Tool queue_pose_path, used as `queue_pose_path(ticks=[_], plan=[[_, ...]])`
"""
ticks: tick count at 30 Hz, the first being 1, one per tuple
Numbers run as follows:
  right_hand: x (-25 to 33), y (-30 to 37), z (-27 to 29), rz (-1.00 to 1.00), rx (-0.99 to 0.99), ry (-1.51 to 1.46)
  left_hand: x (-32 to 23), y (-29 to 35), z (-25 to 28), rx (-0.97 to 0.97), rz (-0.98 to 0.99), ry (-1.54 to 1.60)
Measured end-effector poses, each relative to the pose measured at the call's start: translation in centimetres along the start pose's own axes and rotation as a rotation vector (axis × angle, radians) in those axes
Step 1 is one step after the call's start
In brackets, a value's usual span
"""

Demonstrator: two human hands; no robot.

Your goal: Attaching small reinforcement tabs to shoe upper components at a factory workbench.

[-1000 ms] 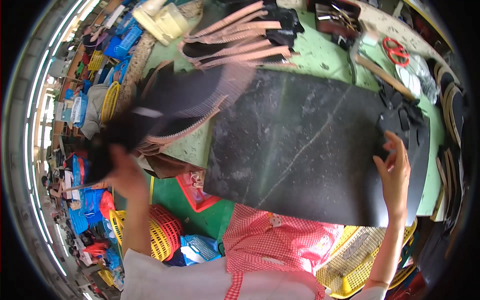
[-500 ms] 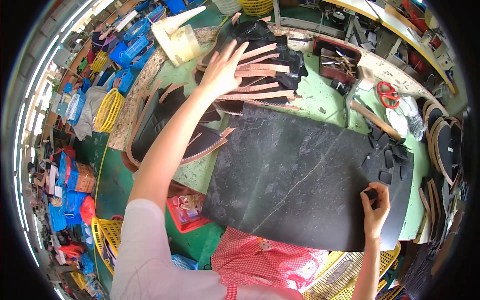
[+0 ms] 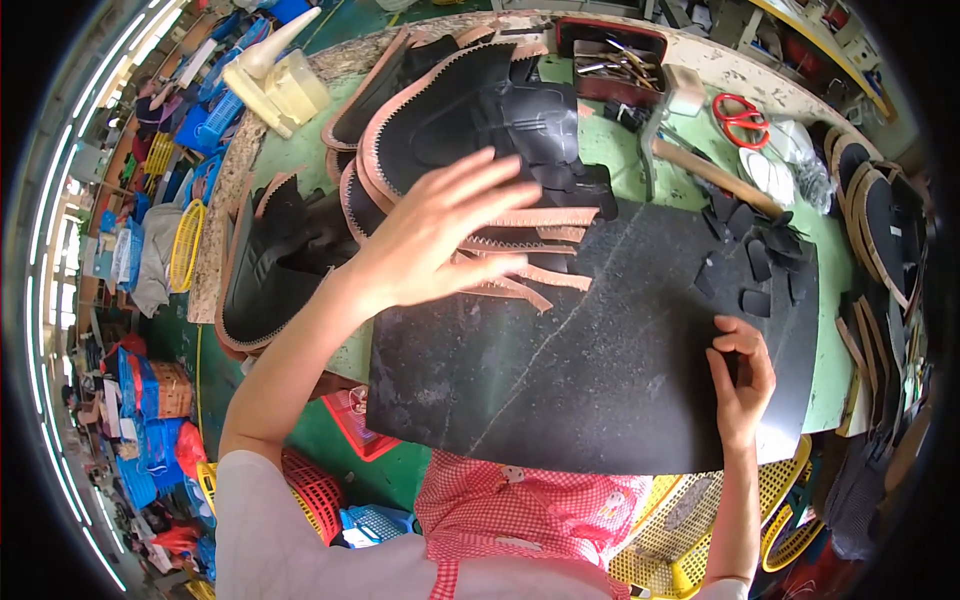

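My left hand reaches over a stack of black shoe uppers with tan, zigzag-cut edges. Its fingers are spread above several tan strips that overlap the black cutting mat. More black uppers lie beside my left forearm. My right hand hovers at the right side of the mat, thumb and curled fingers apart, with nothing distinct between them. Just beyond it lie several small black pieces.
A hammer with a wooden handle, red scissors and a dark red tool box sit at the back. A cream container stands far left. Shoe pieces are stacked at the right; yellow baskets stand below the table.
My left hand has come nearer, and the stacked uppers now reach over the mat's far edge. My right hand has loosened its pinch, and the small black piece is no longer visible in it.
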State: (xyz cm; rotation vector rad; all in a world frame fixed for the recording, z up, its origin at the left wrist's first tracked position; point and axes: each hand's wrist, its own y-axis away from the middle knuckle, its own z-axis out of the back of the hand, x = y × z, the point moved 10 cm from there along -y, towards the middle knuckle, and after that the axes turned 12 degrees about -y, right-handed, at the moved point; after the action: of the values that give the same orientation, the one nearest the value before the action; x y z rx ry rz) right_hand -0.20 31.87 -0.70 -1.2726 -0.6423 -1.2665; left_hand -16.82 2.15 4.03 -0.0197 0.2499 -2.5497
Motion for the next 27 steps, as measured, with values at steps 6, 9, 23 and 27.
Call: queue_pose_path(ticks=[6,9,23,27], plan=[[-2.0,0.8,1.2,-0.153,-0.184,-0.185,1.8,-2.2,-2.4,-0.02,0.135,-0.096],[0.4,-0.1,0.0,-0.022,-0.026,-0.031,2.3,-2.1,-2.4,-0.102,0.127,-0.098],[-2.0,1.8,4.0,-0.028,-0.239,-0.204,2.9,6.1,12.9,-1.048,0.443,0.378],[-2.3,0.9,4.2,-0.023,-0.293,-0.274,-11.3,6.3,3.2,-0.01,-0.241,0.278]])
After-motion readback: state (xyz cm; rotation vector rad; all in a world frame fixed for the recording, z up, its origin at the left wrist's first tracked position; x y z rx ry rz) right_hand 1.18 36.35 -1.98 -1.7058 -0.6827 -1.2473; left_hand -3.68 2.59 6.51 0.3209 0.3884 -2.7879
